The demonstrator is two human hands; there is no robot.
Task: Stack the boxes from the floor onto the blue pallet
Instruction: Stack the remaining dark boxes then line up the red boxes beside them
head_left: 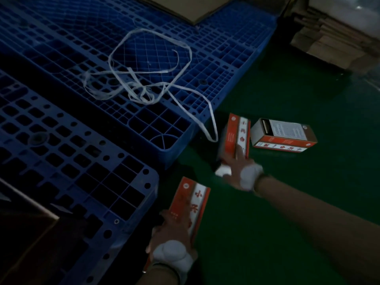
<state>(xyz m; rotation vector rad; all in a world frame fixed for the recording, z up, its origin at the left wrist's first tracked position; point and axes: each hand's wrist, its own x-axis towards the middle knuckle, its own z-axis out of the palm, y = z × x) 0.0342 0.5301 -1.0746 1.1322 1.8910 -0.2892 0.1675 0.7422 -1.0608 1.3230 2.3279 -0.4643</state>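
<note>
Three orange-and-white boxes are in view beside the blue pallets. My left hand (174, 241), partly wrapped in white, grips the near end of one box (190, 202) just off the corner of the near pallet (67, 153). My right hand (240, 173), also partly wrapped in white, grips the lower end of a second box (236, 136) above the green floor. A third box (283, 133) lies on its side on the floor to the right, white label face up. The far pallet (205, 68) lies behind and to the left.
A tangle of white strapping cord (144, 79) lies on the far pallet, one loop hanging over its edge near the second box. Flat cardboard (197, 9) rests at the pallet's back. Stacked cardboard (337, 38) stands at the top right. Green floor (287, 192) stretches to the right.
</note>
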